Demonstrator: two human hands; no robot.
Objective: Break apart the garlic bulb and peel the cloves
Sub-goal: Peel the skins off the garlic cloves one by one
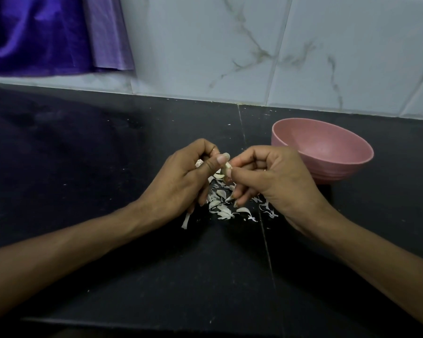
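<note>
Both hands, left hand (181, 176) and right hand (266, 176), pinch one garlic clove (226, 170), grip narrow, seemingly part-peeled.

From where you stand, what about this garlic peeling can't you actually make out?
Head view only:
- Garlic clove: mostly covered by the fingers of the left hand and right hand; how far it is peeled is unclear.
- Rest of the bulb: only a sliver shows behind the left hand.
- Pink bowl: its near inside is hidden by the rim and the right hand.
- Skins: too small to count.
</note>
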